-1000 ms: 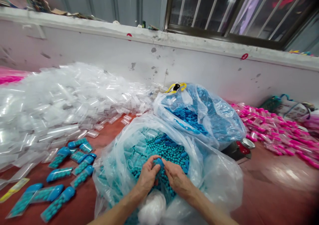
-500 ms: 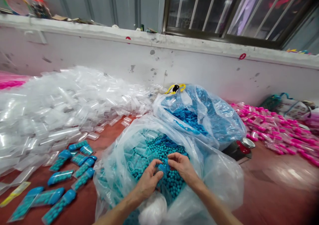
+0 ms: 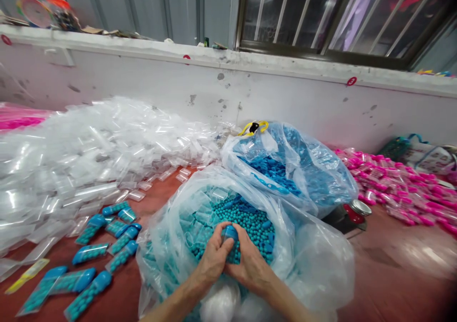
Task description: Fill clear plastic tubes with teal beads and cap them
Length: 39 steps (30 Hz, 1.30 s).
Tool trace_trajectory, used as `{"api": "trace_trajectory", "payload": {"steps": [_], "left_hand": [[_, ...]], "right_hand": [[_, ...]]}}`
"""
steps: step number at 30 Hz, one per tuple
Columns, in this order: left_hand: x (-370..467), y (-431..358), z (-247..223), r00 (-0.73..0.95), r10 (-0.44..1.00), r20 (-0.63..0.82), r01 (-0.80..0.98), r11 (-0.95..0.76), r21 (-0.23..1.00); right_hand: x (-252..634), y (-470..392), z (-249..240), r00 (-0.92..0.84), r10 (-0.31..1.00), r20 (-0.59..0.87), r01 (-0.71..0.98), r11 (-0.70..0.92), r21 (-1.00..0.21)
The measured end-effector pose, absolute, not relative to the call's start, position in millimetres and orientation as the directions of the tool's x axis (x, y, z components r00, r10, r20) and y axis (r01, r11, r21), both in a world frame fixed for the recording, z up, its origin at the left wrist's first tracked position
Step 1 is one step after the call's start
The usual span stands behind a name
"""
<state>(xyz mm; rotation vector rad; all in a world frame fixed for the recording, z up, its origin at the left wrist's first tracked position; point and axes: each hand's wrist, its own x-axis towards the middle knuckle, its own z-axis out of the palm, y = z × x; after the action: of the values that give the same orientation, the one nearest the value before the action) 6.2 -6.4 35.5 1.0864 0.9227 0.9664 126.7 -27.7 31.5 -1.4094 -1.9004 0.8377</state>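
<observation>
Here, left hand [image 3: 215, 251], right hand [image 3: 249, 261] — both around a blue-capped tube [image 3: 230, 234].

The capped tube [image 3: 232, 243] looks like plastic, its blue cap [image 3: 229, 231] smooth and slightly glossy. Teal beads [image 3: 246, 215] show a smooth, faint shine inside a crinkled, translucent plastic bag [image 3: 317, 265]. The heaped sleeves [image 3: 107, 141] are clear, glossy plastic (they throw hard white glints). The red surface [image 3: 389, 265] has a smooth sheen; the white wall [image 3: 293, 101] is matt, with rough, worn-looking patches.
</observation>
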Motion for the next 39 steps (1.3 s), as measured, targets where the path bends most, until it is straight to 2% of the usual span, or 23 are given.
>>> {"api": "trace_trajectory", "payload": {"steps": [5, 10, 13, 16, 19, 21, 24, 26, 28, 30, 33, 39], "left_hand": [[11, -11, 38, 0.284, 0.945, -0.161, -0.189, 0.220, 0.957], [15, -13, 28, 0.200, 0.971, -0.135, -0.083, 0.154, 0.985], [17, -14, 25, 0.204, 0.973, -0.107, 0.000, 0.109, 0.994], [9, -14, 32, 0.222, 0.974, -0.055, 0.122, 0.028, 0.992], [-20, -8, 46, 0.179, 0.984, 0.017, 0.326, -0.075, 0.942], [-51, -2, 56, 0.092, 0.994, 0.056, 0.539, -0.097, 0.837], [-97, 8, 72, -0.077, 0.971, 0.227, 0.865, -0.049, 0.499], [-112, 10, 79, -0.130, 0.915, 0.382, 0.971, 0.040, 0.236], [-106, 8, 81, -0.083, 0.888, 0.452, 0.996, 0.059, 0.067], [-82, 5, 78, 0.045, 0.918, 0.394, 0.998, -0.058, 0.023], [-33, 5, 68, 0.260, 0.945, 0.199, 0.954, -0.284, 0.102], [15, 26, 43, 0.318, 0.947, -0.046, 0.915, -0.293, 0.277]], "right_hand": [[122, -31, 39, -0.181, 0.955, 0.235, 0.575, 0.297, -0.763], [120, -34, 35, -0.177, 0.945, 0.274, 0.502, 0.327, -0.801], [117, -36, 27, -0.146, 0.943, 0.298, 0.480, 0.331, -0.812], [114, -37, 25, -0.175, 0.953, 0.248, 0.511, 0.304, -0.804], [119, -33, 33, -0.333, 0.935, 0.123, 0.581, 0.306, -0.754], [130, -29, 40, -0.372, 0.927, 0.056, 0.646, 0.302, -0.701], [152, -20, 44, -0.295, 0.955, 0.023, 0.765, 0.250, -0.593], [170, -13, 42, -0.213, 0.977, 0.028, 0.826, 0.196, -0.528], [186, -7, 39, -0.141, 0.990, 0.033, 0.864, 0.139, -0.484], [200, -3, 36, -0.094, 0.995, 0.032, 0.888, 0.098, -0.449], [212, -5, 37, -0.069, 0.998, 0.012, 0.929, 0.069, -0.364], [201, -25, 42, -0.092, 0.986, -0.138, 0.994, 0.099, 0.045]]}}
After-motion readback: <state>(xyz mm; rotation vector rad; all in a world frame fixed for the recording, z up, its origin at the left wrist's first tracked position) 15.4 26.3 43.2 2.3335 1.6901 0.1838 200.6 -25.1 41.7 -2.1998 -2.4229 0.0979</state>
